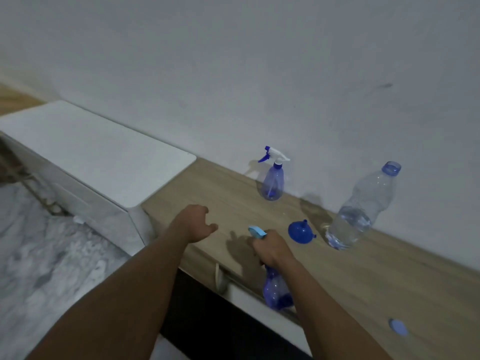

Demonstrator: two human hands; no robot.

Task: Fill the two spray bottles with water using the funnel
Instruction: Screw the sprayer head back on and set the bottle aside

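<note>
A blue spray bottle [272, 181] with a white and blue trigger head stands upright by the wall. My right hand [271, 246] grips the neck of a second blue spray bottle [276, 291] near the table's front edge; its pale blue nozzle pokes out above my fingers. A blue funnel [300, 232] lies upside down on the wooden table [376, 276] just right of that hand. An uncapped clear water bottle [363, 206], partly filled, stands right of the funnel. My left hand [194, 224] hovers over the table's left end, fingers apart, holding nothing.
A pale blue cap [398, 327] lies on the table at the front right. A white cabinet [85, 152] adjoins the table's left end. The wall runs close behind the bottles. Marbled floor shows at the lower left.
</note>
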